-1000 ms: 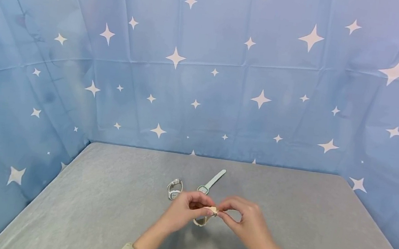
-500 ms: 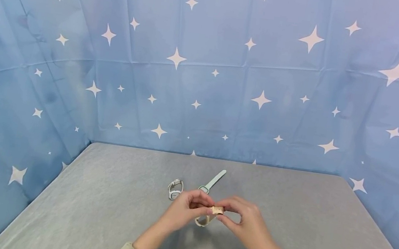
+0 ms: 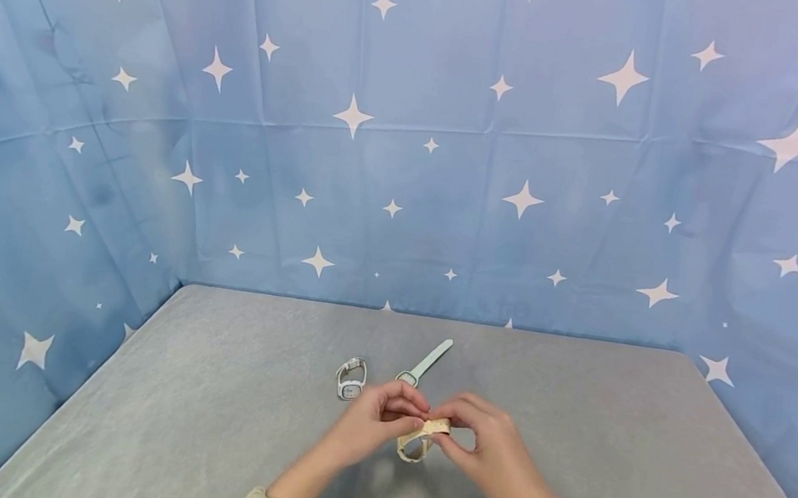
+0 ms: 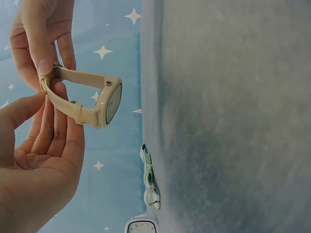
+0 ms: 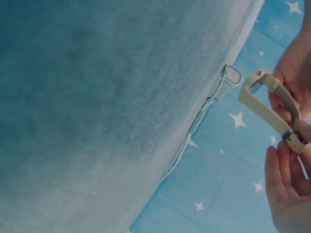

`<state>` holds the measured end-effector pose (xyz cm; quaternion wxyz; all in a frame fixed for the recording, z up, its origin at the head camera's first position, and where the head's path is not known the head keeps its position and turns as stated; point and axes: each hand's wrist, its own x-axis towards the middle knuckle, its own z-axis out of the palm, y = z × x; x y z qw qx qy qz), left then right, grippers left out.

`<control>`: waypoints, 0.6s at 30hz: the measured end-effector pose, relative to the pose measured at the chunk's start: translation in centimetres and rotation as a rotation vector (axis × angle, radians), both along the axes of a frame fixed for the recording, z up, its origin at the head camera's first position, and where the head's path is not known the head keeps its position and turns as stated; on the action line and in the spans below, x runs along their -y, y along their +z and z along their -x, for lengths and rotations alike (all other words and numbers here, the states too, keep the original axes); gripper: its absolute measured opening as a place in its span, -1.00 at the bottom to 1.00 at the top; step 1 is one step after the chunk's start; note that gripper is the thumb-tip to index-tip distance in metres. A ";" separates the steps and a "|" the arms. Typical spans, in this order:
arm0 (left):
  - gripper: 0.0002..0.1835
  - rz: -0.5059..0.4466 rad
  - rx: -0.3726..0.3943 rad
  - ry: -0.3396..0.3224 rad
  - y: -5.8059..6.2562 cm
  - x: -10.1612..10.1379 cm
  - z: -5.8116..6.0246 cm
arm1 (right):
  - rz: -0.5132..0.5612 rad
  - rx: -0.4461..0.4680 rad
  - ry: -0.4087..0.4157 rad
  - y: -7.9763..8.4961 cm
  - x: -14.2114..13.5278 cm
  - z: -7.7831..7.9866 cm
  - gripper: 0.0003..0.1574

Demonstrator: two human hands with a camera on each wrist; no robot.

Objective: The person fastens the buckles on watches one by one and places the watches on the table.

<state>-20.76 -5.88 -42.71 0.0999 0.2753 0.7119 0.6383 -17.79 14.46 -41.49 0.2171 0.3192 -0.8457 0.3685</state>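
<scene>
A cream-yellow wristwatch (image 3: 411, 454) hangs in the air between both hands in the head view. Its strap is bent into a loop, with the round-cornered case (image 4: 111, 104) facing away in the left wrist view. My left hand (image 3: 370, 424) pinches the strap near the buckle. On the other side, my right hand (image 3: 494, 448) pinches the strap end between thumb and fingers. The dark buckle (image 5: 287, 136) shows beside the fingertips in the right wrist view, and a strap part lies across it. Fingers partly hide how far the strap is threaded.
A white watch (image 3: 350, 390) with its strap looped lies on the grey table (image 3: 236, 396), left of the hands. Behind them lies a mint-green watch (image 3: 427, 362), strap stretched out, its near part covered by my left hand. A blue star-patterned curtain (image 3: 408, 183) stands behind the table.
More of the cream strap shows between the hands, bending out at my right fingertips. The watch loop has moved slightly right and down. Both hands stay nearly in place.
</scene>
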 end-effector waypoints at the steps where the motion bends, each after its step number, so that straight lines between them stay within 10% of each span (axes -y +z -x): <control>1: -0.78 0.004 -0.006 0.005 0.0 0.0 0.0 | -0.003 0.006 -0.006 0.0 0.0 0.0 -0.61; 18: -0.92 0.295 -0.261 0.305 1.8 -1.1 -1.4 | -0.013 -0.086 -0.121 0.2 0.0 0.2 -0.65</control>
